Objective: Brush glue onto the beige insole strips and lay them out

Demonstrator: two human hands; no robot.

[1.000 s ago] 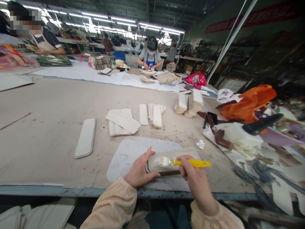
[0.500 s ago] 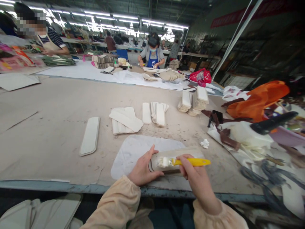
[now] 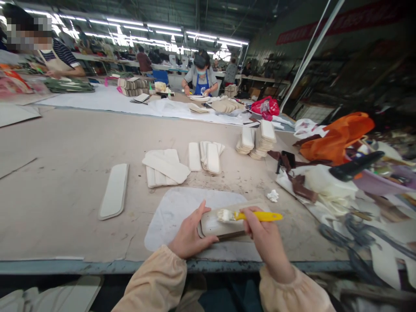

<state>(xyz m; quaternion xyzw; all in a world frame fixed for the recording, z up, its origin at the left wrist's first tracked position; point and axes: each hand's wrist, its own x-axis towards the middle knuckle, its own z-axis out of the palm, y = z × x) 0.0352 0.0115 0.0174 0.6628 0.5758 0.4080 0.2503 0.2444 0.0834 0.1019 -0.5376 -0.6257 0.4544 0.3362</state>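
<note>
Brush (image 3: 256, 216) on padded piece (image 3: 224, 223), near edge of tabletop (image 3: 65, 143).
Left hand (image 3: 188, 234) clamps the piece's end at 9 o'clock; right hand (image 3: 264, 236) grips the yellow handle, bristles touching the piece on a translucent mat (image 3: 172, 212).

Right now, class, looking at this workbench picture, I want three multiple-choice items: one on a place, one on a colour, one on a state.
1. Where does the single pad lie?
A. Left of the mat
B. On the orange bag
C. Under the brush

2. What colour is the brush handle?
A. Blue
B. Yellow
C. Black

3. What is the left hand doing?
A. Hanging off the table
B. Lifting the stacks
C. Pressing on the board

Answers: 1 A, the pad sits alone on bare table left of the mat. 2 B, the handle in the right hand is yellow. 3 C, thumb and fingers clasp the board's left end.
</note>
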